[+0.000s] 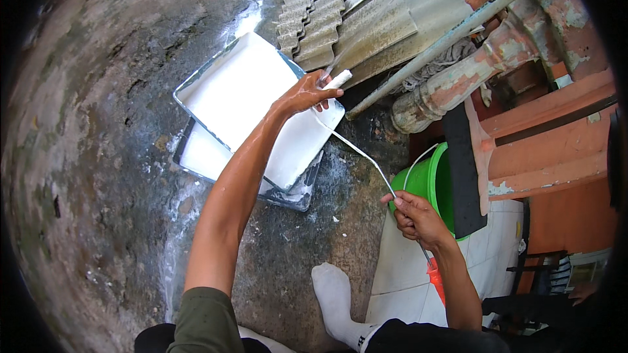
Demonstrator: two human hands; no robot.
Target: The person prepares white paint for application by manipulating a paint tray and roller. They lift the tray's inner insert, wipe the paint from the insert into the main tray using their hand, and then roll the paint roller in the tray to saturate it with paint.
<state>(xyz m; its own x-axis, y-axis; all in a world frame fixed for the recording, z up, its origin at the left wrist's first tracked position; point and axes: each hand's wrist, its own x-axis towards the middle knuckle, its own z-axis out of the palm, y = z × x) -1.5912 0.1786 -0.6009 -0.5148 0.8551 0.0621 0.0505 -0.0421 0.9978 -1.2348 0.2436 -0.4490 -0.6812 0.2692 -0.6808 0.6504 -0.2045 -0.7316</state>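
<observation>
A paint roller with a thin bent metal rod (356, 148) and a red-orange handle (435, 282) spans the space between my hands. My right hand (420, 220) is closed round the rod just above the handle. Up and to the left, my wet left hand (302, 96) grips the roller's white sleeve (340, 78), whose end pokes out past the thumb. A clear streak, perhaps water or plastic, shows by those fingers. Beneath the left hand and forearm lie two dark-rimmed paint trays, the upper tray (230, 85) overlapping the lower tray (203, 151); white coats their insides.
A green bucket (428, 176) lies tilted at the right, beside white floor tiles (399, 268). Corrugated roofing sheets (314, 16), a long pipe (451, 36) and a peeling baluster (451, 91) are at the far right. My socked foot (333, 294) rests on the stained concrete.
</observation>
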